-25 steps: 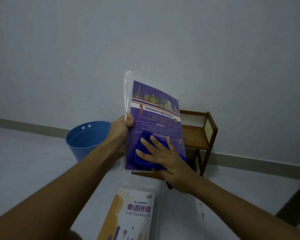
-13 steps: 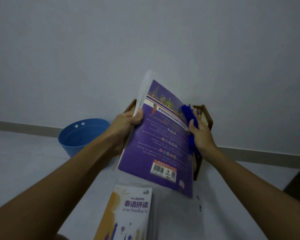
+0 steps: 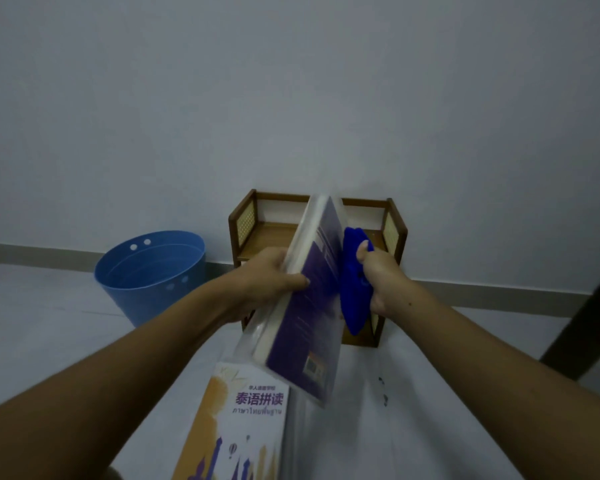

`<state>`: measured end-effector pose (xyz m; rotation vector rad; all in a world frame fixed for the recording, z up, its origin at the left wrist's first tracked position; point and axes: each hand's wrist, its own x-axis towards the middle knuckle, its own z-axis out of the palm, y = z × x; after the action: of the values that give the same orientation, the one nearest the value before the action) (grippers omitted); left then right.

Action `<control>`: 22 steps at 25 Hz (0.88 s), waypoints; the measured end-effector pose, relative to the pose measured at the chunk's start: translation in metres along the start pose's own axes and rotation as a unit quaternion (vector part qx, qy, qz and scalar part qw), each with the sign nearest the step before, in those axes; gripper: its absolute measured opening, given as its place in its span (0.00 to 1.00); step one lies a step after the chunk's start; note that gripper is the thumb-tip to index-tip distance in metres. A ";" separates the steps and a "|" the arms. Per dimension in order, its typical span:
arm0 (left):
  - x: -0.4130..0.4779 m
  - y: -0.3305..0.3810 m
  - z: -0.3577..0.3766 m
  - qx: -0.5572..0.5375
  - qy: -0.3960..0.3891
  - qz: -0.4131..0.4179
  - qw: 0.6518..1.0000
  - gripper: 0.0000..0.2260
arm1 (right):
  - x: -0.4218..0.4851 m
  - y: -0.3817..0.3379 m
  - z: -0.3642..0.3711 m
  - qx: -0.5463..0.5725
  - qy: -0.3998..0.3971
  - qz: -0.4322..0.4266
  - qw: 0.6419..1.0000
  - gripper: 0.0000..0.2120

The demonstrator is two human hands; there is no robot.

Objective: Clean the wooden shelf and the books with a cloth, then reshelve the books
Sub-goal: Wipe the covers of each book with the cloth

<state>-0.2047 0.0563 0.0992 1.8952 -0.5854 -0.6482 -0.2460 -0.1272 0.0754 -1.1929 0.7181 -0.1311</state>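
Before the wooden shelf [image 3: 267, 233], left hand [image 3: 267, 282] is gripping a purple book [image 3: 312, 299]; right hand [image 3: 381, 278] is clutching a blue cloth [image 3: 352, 292].

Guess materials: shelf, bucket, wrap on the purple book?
Shelf: brown wood, matte; pale perforated side panels, possibly cane. Bucket: smooth blue plastic, thin moulded wall. Wrap: clear glossy plastic film, likely, overhanging the purple book.

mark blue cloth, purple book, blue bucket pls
blue cloth [image 3: 352, 306]: head view, lower part of the bunched fabric.
purple book [image 3: 309, 323]: head view, middle of the back cover.
blue bucket [image 3: 153, 299]: head view, front outer wall.
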 end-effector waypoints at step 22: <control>-0.003 -0.055 0.138 0.341 -0.119 0.097 0.927 0.25 | 0.002 0.047 -0.072 -0.220 0.178 -0.049 0.958 0.16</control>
<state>-0.2923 -0.0122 0.0006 2.3636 -1.2673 -0.5913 -0.2984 -0.1674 0.0199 -1.6567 1.0395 -0.2859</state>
